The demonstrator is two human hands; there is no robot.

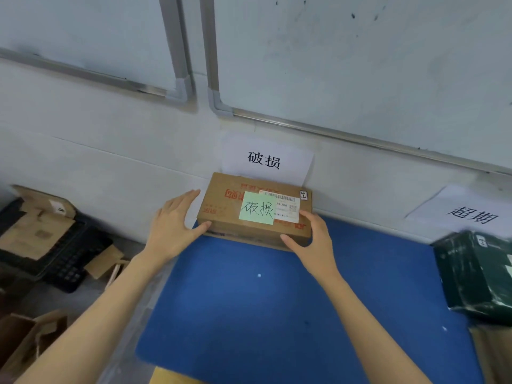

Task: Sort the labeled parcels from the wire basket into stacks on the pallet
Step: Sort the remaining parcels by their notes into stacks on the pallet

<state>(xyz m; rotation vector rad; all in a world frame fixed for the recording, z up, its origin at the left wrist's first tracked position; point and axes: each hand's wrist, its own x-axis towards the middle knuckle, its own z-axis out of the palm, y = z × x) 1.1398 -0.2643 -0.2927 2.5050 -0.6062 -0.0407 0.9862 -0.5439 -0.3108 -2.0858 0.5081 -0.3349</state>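
A brown cardboard parcel [221,203] with red print, a green handwritten note and a white shipping label lies at the far edge of the blue pallet surface [249,300], against the wall. It rests on top of another flat parcel whose edge shows beneath it. My left hand [173,223] holds its left end, thumb on the front corner. My right hand [310,239] grips its front right corner. A white paper sign [263,159] with two printed characters hangs on the wall right behind it.
A dark green parcel [476,275] sits at the pallet's right side under a second paper sign [471,212]. Flattened cardboard and a black crate [63,256] lie on the floor at left. Brown boxes [25,339] stand at the lower left.
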